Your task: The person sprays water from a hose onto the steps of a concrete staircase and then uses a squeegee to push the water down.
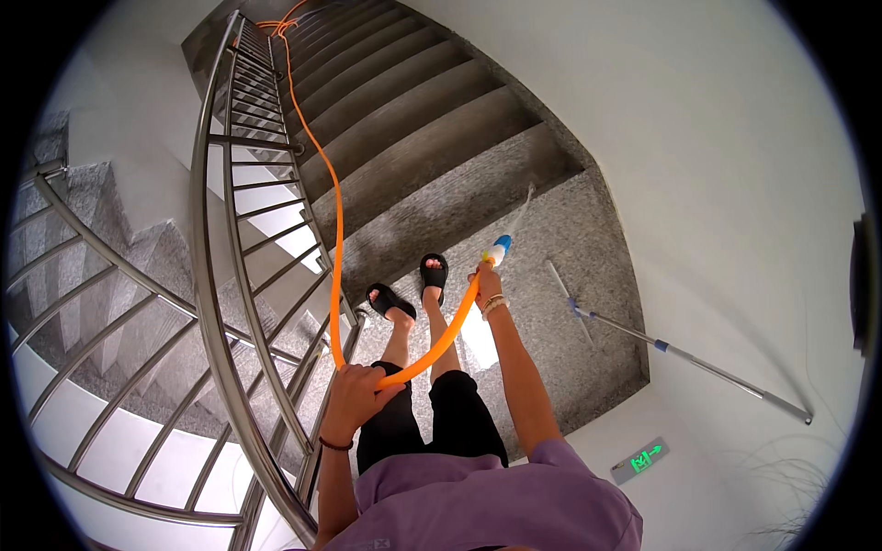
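An orange hose runs down the stairs beside the railing and loops through both of my hands. My left hand grips it near the handrail, at waist height. At its other end, my right hand is closed around the hose just behind a blue and white spray nozzle. A thin jet of water leaves the nozzle toward the edge of the wet-looking stone landing. My feet, in black slides, stand on the landing by the top step.
A stainless steel railing curves along my left. Stone steps descend ahead, with more hose at the far end. A long-handled squeegee or mop leans on the right wall. A lit green exit sign is mounted low behind it.
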The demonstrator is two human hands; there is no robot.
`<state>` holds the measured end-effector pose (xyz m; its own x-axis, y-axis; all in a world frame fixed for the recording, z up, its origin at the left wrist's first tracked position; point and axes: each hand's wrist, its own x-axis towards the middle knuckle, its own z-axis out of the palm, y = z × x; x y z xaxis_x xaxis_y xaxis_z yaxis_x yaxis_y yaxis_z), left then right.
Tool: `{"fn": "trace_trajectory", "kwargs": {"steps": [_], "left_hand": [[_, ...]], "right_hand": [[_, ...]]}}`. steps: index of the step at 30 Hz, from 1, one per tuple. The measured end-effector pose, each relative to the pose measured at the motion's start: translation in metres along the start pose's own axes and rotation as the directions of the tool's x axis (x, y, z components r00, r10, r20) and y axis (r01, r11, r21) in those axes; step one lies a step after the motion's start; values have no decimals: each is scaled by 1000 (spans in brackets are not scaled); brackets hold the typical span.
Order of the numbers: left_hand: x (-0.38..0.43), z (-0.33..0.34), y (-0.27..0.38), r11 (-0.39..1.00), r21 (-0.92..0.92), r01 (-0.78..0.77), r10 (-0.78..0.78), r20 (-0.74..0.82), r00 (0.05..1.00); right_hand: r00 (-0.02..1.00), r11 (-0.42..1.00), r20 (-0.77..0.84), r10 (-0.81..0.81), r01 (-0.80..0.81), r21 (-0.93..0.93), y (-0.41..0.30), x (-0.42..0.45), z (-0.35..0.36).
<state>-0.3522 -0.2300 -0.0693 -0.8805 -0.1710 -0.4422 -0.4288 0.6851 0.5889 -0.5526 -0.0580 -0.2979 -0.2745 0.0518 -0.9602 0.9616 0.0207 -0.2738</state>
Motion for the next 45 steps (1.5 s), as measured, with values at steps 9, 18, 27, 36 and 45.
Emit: {"fn": "trace_trajectory", "kwargs": {"steps": [9, 18, 27, 36, 45], "left_hand": [[14, -6, 13, 999, 36, -21, 21, 8, 1000], [9, -2, 7, 1000, 0, 31, -31, 40, 999], [-12, -9, -4, 999, 42, 12, -16, 86, 996], [8, -8, 8, 999, 47, -7, 5, 46, 999], [10, -10, 5, 999, 23, 25, -27, 78, 997]], "right_hand": [[999, 995, 19, -32, 30, 93, -24, -5, 8], [989, 990, 79, -122, 127, -59, -36, 0, 15], [993, 996, 107, -55, 63, -67, -4, -24, -10], [999, 999, 26, -47, 48, -12, -10, -15, -19], [987, 987, 59, -151, 154, -56, -43, -19, 10]]}}
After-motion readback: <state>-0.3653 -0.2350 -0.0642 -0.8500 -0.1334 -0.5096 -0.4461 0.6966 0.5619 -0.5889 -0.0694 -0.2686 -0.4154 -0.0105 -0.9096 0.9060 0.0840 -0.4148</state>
